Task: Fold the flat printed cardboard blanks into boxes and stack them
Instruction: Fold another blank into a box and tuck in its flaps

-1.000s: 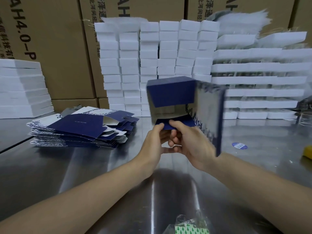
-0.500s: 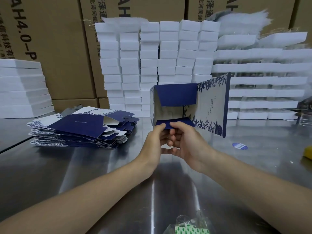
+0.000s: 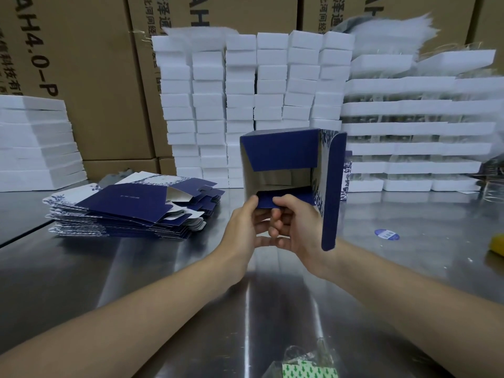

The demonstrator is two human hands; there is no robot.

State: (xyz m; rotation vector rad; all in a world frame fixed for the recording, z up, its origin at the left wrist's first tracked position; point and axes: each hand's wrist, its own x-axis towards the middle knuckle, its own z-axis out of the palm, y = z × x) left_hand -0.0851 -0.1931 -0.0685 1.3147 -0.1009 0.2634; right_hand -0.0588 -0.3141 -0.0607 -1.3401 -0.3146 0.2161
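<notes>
Progress on the box [image 3: 283, 177] in hand looks about midway, by my reading. It is opened into a square tube and held up above the tabletop [image 3: 191, 296], open end toward the camera, in front of the stacks of white blocks [image 3: 272, 85]. A blue top flap [image 3: 281, 152] hangs folded inward, a small bottom flap [image 3: 289, 199] is turned in below it, and the long lid flap [image 3: 331, 192] stands out loose on the right.

The left hand [image 3: 244, 229] pinches the bottom flap's left corner, thumb on top and fingers [image 3: 260, 222] curled beneath. The right hand [image 3: 298, 227] does the same just beside it, thumb on the flap and fingers curled under the box.

The end is not closed yet, so tucking the flaps and shutting the lid appear to be left. To the left, a thick pile of flat blanks [image 3: 131, 211] lies on the tabletop, so much folding remains. A strip of printed card [image 3: 347, 173] shows just behind the box's right side. I cannot tell whether it is a finished box, and no stack of finished boxes is plainly visible.
</notes>
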